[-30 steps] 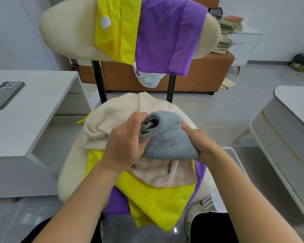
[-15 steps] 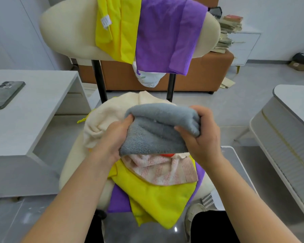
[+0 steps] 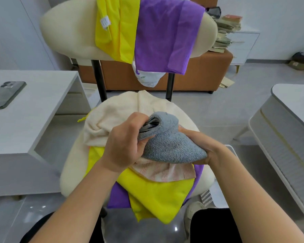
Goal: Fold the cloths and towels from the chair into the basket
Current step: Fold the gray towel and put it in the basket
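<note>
A folded grey towel (image 3: 172, 148) is held over the seat of the cream chair (image 3: 68, 172). My left hand (image 3: 125, 142) grips its upper left end, fingers curled round the fold. My right hand (image 3: 198, 148) holds the right side from underneath, mostly hidden by the towel. On the seat lie a cream towel (image 3: 112, 116), a pink patterned cloth (image 3: 165, 172), a yellow cloth (image 3: 156, 195) and a purple cloth (image 3: 118, 197). Over the chair back hang another yellow cloth (image 3: 116, 32), a purple cloth (image 3: 165, 35) and a white cloth (image 3: 148, 78). A white basket rim (image 3: 232, 148) shows at the right of the chair.
A white table (image 3: 33, 120) with a dark phone (image 3: 5, 94) stands at the left. A grey-white unit (image 3: 286, 130) stands at the right. Behind the chair are a brown bench (image 3: 200, 72) and a stack of books (image 3: 226, 32). My knees show at the bottom edge.
The grey towel was lifted and spread between both hands half a second ago. Now it is folded down again, my left hand on its upper end, my right beneath it.
</note>
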